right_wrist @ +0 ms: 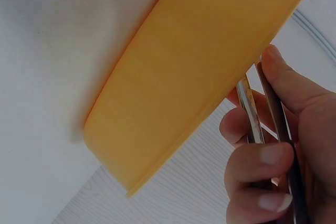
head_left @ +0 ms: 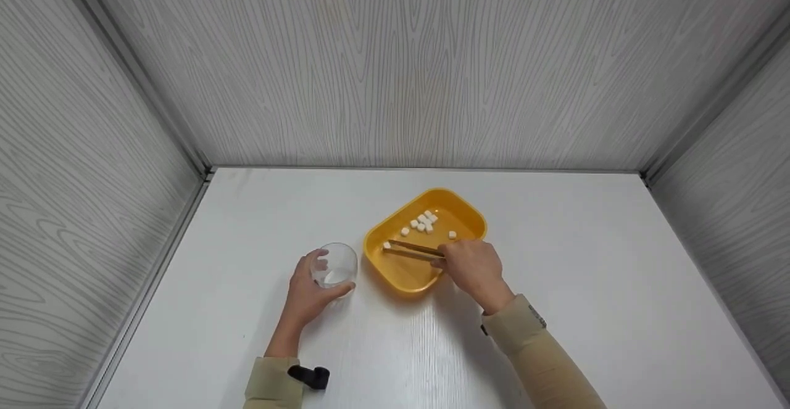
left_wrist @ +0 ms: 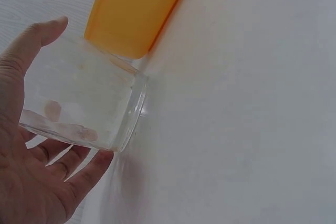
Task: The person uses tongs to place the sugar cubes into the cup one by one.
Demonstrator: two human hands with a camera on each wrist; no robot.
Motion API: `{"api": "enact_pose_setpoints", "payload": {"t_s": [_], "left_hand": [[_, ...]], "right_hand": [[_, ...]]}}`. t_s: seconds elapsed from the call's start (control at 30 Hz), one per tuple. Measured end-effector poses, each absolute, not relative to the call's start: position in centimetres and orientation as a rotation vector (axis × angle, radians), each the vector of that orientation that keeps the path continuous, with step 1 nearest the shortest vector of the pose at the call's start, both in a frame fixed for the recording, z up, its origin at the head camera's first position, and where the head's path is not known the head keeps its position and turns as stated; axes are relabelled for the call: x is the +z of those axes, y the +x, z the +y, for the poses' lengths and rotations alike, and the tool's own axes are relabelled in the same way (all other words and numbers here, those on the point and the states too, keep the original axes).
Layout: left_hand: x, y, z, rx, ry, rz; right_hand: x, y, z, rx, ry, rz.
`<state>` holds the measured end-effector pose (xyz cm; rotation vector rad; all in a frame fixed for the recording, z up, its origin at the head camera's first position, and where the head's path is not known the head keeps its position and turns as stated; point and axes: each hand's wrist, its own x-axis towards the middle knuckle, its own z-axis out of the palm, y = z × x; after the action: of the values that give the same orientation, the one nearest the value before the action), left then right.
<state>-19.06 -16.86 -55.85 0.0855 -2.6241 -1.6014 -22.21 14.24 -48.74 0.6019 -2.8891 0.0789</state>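
Observation:
My left hand [head_left: 307, 292] holds a clear glass cup [head_left: 339, 273] by its side, thumb on the near side and fingers round the far side. It stands upright just left of the yellow tray [head_left: 404, 287]; the left wrist view shows the fingers through the glass [left_wrist: 79, 93]. My right hand [head_left: 474, 267] reaches over the tray's right rim and grips slim metal tongs [head_left: 419, 250] between thumb and fingers. The tongs' tips are at a small white cube [head_left: 387, 245] near the tray's left end. In the right wrist view, the tray's wall [right_wrist: 173, 77] hides the tips.
Several more white cubes [head_left: 422, 223] lie grouped toward the tray's far side, and a single cube [head_left: 452, 235] sits apart at the right. The white table [head_left: 568, 261] is bounded by a grey wood-grain back panel [head_left: 395, 70] and side panels [head_left: 80, 211].

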Motion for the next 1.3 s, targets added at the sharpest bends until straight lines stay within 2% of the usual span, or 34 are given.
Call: {"api": "enact_pose_setpoints", "payload": {"t_s": [0.73, 1.3], "left_hand": [[-55.8, -19.0, -16.7, -1.615, 0.086, -2.618], [-55.8, -19.0, -17.0, -1.633, 0.099, -2.636]], "right_hand": [[-48.9, -22.2, 14.5, 0.140, 0.573, -2.931], [-47.7, -20.8, 15.3, 0.332, 0.581, -2.983]]}}
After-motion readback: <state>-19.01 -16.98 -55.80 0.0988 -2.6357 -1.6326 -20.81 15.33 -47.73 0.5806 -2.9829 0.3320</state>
